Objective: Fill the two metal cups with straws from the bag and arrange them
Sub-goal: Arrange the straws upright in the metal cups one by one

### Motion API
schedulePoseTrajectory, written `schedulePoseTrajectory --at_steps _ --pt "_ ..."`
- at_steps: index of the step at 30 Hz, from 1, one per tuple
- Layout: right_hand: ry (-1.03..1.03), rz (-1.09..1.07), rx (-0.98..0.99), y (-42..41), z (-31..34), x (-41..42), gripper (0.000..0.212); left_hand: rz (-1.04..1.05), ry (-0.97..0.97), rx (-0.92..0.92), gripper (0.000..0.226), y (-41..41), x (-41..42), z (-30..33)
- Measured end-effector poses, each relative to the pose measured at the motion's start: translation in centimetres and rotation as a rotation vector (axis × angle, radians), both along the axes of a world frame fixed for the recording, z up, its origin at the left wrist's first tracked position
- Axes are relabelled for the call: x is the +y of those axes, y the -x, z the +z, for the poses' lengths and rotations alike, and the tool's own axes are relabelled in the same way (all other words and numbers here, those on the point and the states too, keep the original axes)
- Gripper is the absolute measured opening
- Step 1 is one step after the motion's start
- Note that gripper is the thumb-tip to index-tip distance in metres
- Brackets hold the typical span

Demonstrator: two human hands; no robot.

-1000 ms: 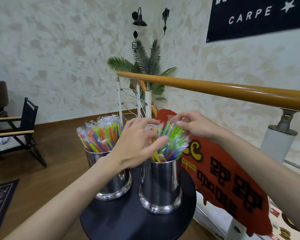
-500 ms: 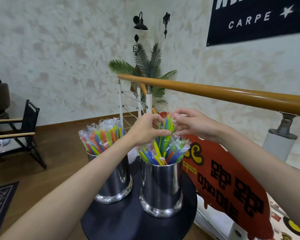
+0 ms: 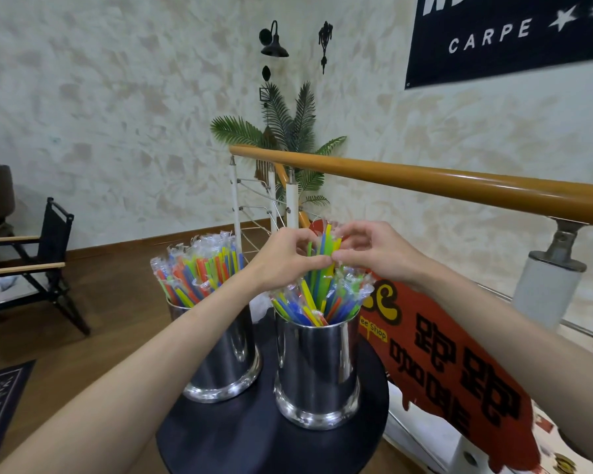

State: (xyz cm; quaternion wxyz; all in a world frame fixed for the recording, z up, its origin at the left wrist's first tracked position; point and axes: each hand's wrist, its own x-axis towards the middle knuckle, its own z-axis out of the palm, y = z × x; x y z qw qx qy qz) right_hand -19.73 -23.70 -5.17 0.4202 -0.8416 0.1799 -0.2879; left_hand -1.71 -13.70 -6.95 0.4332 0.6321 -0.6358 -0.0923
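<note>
Two shiny metal cups stand on a small round black table (image 3: pixel 240 449). The left cup (image 3: pixel 225 360) is packed with wrapped colourful straws (image 3: pixel 199 268). The right cup (image 3: pixel 317 367) holds more wrapped straws (image 3: pixel 319 302) that fan outward. Above the right cup, my left hand (image 3: pixel 281 258) and my right hand (image 3: pixel 374 251) meet around a raised bunch of straws (image 3: pixel 324 246). Both hands pinch that bunch from opposite sides, fingers curled round it. No bag is in view.
A wooden handrail (image 3: pixel 459 188) on white posts runs behind the table. A red sign (image 3: pixel 459 378) with black lettering leans at the right. A black folding chair (image 3: pixel 31 268) stands at the left on the wooden floor. A palm plant (image 3: pixel 288 131) sits in the corner.
My hands rose from the straw tops in the right cup and closed together, lifting a bunch of straws above the others. The view shifted slightly.
</note>
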Motion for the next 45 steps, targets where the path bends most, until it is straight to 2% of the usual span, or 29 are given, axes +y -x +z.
schedulePoseTrajectory --at_steps 11,22,32,38,45 --pt "0.136 -0.061 0.06 -0.2 -0.4 0.2 0.008 -0.103 -0.068 0.038 0.016 0.1 0.9 0.4" --pt "0.125 -0.02 0.071 0.2 -0.6 0.1 0.011 -0.097 -0.077 0.011 0.026 0.0 1.5 0.3" --pt "0.122 -0.024 0.078 0.7 -0.5 0.2 0.019 -0.041 0.024 0.006 0.023 0.0 0.6 -0.2" --pt "0.141 -0.064 0.081 0.8 -0.7 -0.1 0.017 0.012 0.065 -0.026 0.017 0.6 0.4 -0.3" --pt "0.219 -0.07 0.065 1.1 -0.5 -0.2 0.034 0.011 0.055 -0.052 0.016 1.2 0.9 0.2"
